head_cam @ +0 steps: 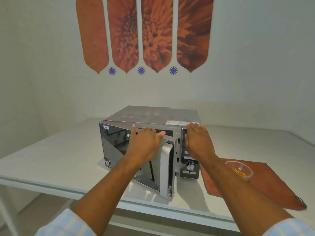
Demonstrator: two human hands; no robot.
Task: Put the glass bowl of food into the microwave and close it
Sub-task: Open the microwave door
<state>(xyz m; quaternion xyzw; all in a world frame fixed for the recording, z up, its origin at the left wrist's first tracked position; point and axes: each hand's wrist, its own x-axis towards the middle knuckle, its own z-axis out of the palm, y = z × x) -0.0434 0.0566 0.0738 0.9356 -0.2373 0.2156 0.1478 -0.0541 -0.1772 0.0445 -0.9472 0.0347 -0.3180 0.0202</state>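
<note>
The left hand [144, 143], fingers spread, held the microwave [153, 116] door [136, 159] ajar; the right hand [197, 142], fingers apparently flat together, braced the control panel [189, 166]; the glass bowl [238, 169] waited near the worktop [51, 159] right edge.

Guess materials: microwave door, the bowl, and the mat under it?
Microwave door: dark glossy panel, glass or plastic, mirror-like reflections; its handle looks brushed silver, metal or metallised plastic. Bowl: clear glass by its look, mat visible through the wall, orange-yellow food inside. Mat: rust-brown, matte, flat; cloth or leatherette, cannot tell.

Pantry corner: microwave [153, 143], white counter [51, 159].
</note>
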